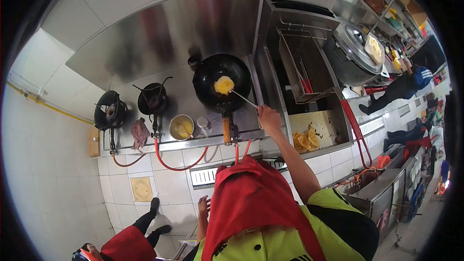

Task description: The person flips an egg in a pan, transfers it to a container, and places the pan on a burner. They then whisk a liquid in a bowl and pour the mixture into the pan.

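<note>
My right hand [268,118] is closed around the handle of a long-handled metal cooking utensil [247,99]. The utensil reaches into a black wok [205,87], where its far end meets a yellow piece of egg [224,85] and cannot be made out. Toward me points the wok's wooden handle [226,130], which neither hand touches. Low beside the red apron, my left hand [203,206] hangs with fingers apart and nothing in it. Left of the wok handle stand a metal bowl [172,126] with yellow liquid and a spoon-like tool, and a small clear jar [204,124].
Two burners [110,111] and a crumpled cloth [140,133] occupy the stove's left. To the right are a fryer basket [296,53], yellow fried pieces [306,140] and a large lidded cooker [355,50]. A red-aproned person [129,244] is at lower left; others are far right.
</note>
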### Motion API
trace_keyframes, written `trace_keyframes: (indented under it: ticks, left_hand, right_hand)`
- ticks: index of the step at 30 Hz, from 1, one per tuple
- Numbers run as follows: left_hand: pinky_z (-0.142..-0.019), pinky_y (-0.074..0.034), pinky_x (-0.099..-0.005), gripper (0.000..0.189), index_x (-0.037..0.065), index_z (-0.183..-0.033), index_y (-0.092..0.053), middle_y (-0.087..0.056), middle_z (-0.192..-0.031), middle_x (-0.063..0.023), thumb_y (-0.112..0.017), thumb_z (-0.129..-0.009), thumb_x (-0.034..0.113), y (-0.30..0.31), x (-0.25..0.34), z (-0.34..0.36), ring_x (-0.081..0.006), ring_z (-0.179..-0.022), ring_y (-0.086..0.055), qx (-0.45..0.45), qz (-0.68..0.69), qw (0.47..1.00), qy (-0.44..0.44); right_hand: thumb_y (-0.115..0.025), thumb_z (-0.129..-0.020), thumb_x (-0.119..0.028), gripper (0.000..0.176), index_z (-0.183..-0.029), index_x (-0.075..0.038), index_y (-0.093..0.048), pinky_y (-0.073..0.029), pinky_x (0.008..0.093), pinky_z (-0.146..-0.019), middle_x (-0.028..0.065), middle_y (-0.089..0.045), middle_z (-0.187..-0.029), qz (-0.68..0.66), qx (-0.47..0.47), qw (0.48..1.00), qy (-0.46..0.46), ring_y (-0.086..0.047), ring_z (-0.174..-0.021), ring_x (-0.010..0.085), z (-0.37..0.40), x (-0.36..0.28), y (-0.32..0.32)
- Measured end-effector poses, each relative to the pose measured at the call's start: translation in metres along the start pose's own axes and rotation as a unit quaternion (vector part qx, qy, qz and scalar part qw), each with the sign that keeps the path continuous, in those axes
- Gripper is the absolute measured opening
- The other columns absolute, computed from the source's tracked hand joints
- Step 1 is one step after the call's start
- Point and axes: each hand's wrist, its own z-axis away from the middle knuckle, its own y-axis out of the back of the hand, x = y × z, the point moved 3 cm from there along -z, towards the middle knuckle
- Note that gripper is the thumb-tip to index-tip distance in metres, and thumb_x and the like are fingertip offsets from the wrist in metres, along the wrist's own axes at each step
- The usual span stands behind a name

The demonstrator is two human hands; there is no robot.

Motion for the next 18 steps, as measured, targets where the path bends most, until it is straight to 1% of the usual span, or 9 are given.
trace_keyframes:
  ticks: [2,5,7,8,10,11,13,15,18]
  left_hand:
    - [-0.07,-0.053,-0.0403,0.047,0.015,-0.133,-0.052,-0.064,-0.117,-0.0129,-0.049,-0.097,0.046,0.0,-0.004,-0.005,-0.0259,-0.089,-0.065,-0.012,0.003,1.0,-0.005]
    - [-0.071,-0.053,-0.041,0.049,0.015,-0.134,-0.051,-0.064,-0.119,-0.0132,-0.049,-0.097,0.047,0.008,-0.02,-0.031,-0.026,-0.088,-0.065,-0.024,-0.022,0.999,-0.011]
    - [-0.071,-0.053,-0.0411,0.05,0.015,-0.134,-0.051,-0.064,-0.119,-0.0132,-0.049,-0.097,0.047,0.009,-0.017,-0.034,-0.026,-0.088,-0.065,-0.037,-0.041,0.998,-0.004]
    - [-0.071,-0.053,-0.0411,0.05,0.015,-0.135,-0.051,-0.064,-0.119,-0.0132,-0.049,-0.097,0.047,0.008,-0.014,-0.035,-0.026,-0.088,-0.065,-0.043,-0.053,0.998,0.001]
    - [-0.071,-0.053,-0.0412,0.05,0.015,-0.135,-0.051,-0.064,-0.119,-0.0132,-0.049,-0.097,0.047,0.003,-0.004,-0.03,-0.026,-0.088,-0.065,-0.054,-0.07,0.996,0.012]
    - [-0.071,-0.053,-0.0412,0.05,0.015,-0.135,-0.051,-0.064,-0.119,-0.0132,-0.049,-0.097,0.047,0.001,0.0,-0.028,-0.026,-0.088,-0.065,-0.06,-0.079,0.995,0.015]
    - [-0.071,-0.053,-0.0413,0.05,0.015,-0.135,-0.051,-0.064,-0.119,-0.0132,-0.048,-0.097,0.047,-0.002,0.008,-0.027,-0.026,-0.088,-0.065,-0.068,-0.092,0.993,0.019]
    - [-0.071,-0.053,-0.0414,0.051,0.015,-0.135,-0.051,-0.064,-0.119,-0.0132,-0.048,-0.096,0.047,-0.001,0.015,-0.025,-0.026,-0.088,-0.065,-0.072,-0.102,0.992,0.021]
    - [-0.072,-0.053,-0.0415,0.051,0.015,-0.135,-0.051,-0.063,-0.12,-0.0132,-0.048,-0.096,0.048,0.001,0.023,-0.025,-0.026,-0.088,-0.065,-0.073,-0.105,0.992,0.019]
  right_hand:
    - [-0.047,-0.1,-0.037,0.036,-0.097,-0.007,-0.067,-0.056,0.0523,-0.068,0.0205,-0.07,-0.082,-0.006,0.005,1.0,0.003,-0.069,-0.077,0.0428,0.001,-0.008,0.006]
    - [-0.051,-0.098,-0.037,0.031,-0.096,-0.01,-0.066,-0.055,0.0537,-0.07,0.0203,-0.07,-0.081,-0.02,0.003,0.998,-0.051,-0.068,-0.079,0.0441,0.0,-0.01,0.006]
    - [-0.05,-0.098,-0.037,0.031,-0.094,-0.01,-0.066,-0.055,0.0535,-0.07,0.0225,-0.069,-0.079,-0.022,-0.016,0.999,-0.032,-0.067,-0.079,0.0444,0.001,-0.006,-0.003]
    - [-0.05,-0.098,-0.037,0.031,-0.094,-0.01,-0.066,-0.055,0.0535,-0.07,0.0225,-0.069,-0.079,-0.018,-0.011,0.999,-0.047,-0.067,-0.079,0.0444,0.003,-0.001,-0.006]
    - [-0.05,-0.098,-0.037,0.033,-0.092,-0.008,-0.066,-0.055,0.0534,-0.07,0.0225,-0.068,-0.08,-0.031,-0.03,0.999,-0.022,-0.067,-0.079,0.0449,0.004,0.003,-0.007]
    - [-0.05,-0.098,-0.037,0.033,-0.092,-0.008,-0.066,-0.055,0.0534,-0.07,0.0225,-0.068,-0.08,-0.027,-0.027,0.999,-0.033,-0.067,-0.079,0.0449,0.008,0.009,-0.003]
    - [-0.048,-0.099,-0.037,0.037,-0.091,-0.006,-0.065,-0.055,0.0528,-0.067,0.0196,-0.07,-0.079,-0.033,-0.023,0.999,0.008,-0.069,-0.077,0.0402,0.017,0.005,0.022]
    - [-0.046,-0.1,-0.038,0.039,-0.089,-0.006,-0.065,-0.053,0.0519,-0.066,0.0189,-0.069,-0.079,-0.051,-0.026,0.998,-0.011,-0.068,-0.077,0.0403,0.03,0.014,0.043]
    - [-0.049,-0.1,-0.032,0.03,-0.093,-0.008,-0.065,-0.052,0.0491,-0.065,0.0172,-0.069,-0.079,-0.113,-0.022,0.993,-0.029,-0.068,-0.077,0.0382,0.066,0.024,0.109]
